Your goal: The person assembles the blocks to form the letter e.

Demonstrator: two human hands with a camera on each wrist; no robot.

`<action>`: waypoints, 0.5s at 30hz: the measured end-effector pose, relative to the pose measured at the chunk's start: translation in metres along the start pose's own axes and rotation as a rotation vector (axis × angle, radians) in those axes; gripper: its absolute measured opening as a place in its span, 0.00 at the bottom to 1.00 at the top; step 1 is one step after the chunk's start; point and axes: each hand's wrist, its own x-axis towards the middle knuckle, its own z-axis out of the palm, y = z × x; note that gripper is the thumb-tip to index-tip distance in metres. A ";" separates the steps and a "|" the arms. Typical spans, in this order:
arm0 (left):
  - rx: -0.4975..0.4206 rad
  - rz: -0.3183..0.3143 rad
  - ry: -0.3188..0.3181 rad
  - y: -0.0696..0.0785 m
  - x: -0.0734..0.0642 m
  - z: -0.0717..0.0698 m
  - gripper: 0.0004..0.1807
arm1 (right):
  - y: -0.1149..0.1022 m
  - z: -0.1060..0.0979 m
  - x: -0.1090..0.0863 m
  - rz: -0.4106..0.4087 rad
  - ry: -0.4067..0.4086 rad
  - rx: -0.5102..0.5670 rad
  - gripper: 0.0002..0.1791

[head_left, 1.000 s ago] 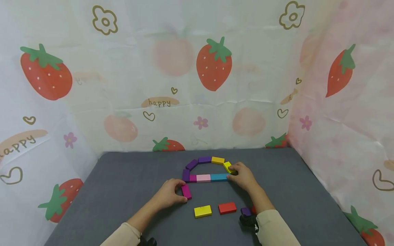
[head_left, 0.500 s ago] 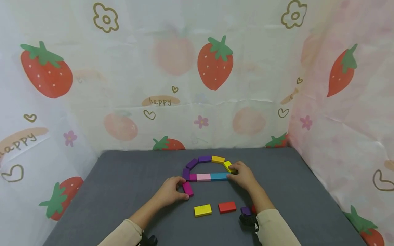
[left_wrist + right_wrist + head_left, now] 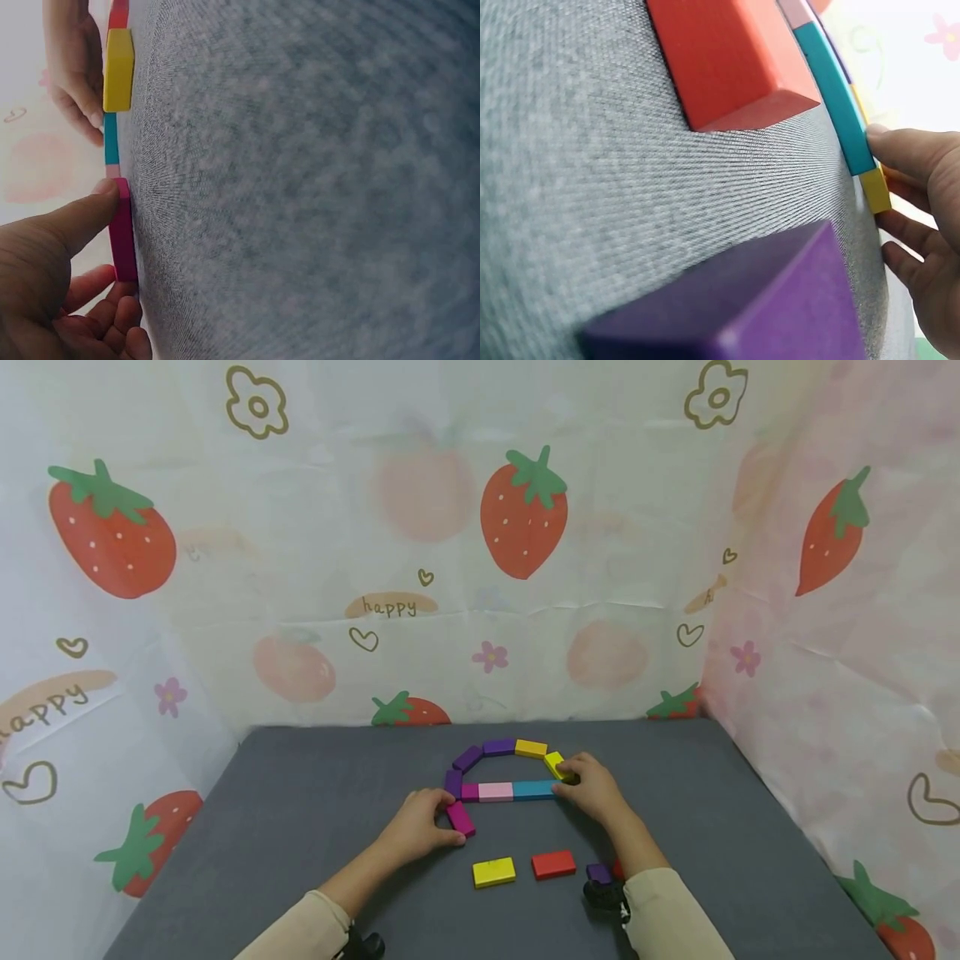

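Observation:
In the head view, wooden blocks form a half-ring: purple blocks on the left, an orange-yellow block on top and a yellow block on the right. A straight row closes it below, with a small magenta block, a pink block and blue blocks. My left hand pinches a longer magenta block by its ends, slanting below the row's left end. My right hand grips round a yellow block at the row's right end, thumb against the blue.
Nearer me lie a yellow block, a red block and a purple block. Another red piece is mostly hidden by the right wrist. Strawberry-printed cloth walls the grey table behind and on both sides.
My left hand has slid the magenta block slightly right and away from me, its near end swinging right. My right hand has stayed in place.

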 end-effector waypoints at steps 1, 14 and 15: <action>0.001 0.000 0.003 0.000 0.000 0.000 0.35 | 0.000 0.000 0.000 0.002 0.000 0.001 0.23; 0.074 -0.018 0.013 0.011 -0.001 -0.002 0.34 | 0.000 0.000 0.001 0.011 -0.001 0.005 0.23; 0.082 -0.017 0.014 0.010 -0.001 -0.002 0.34 | 0.000 0.000 0.001 0.011 -0.001 0.006 0.23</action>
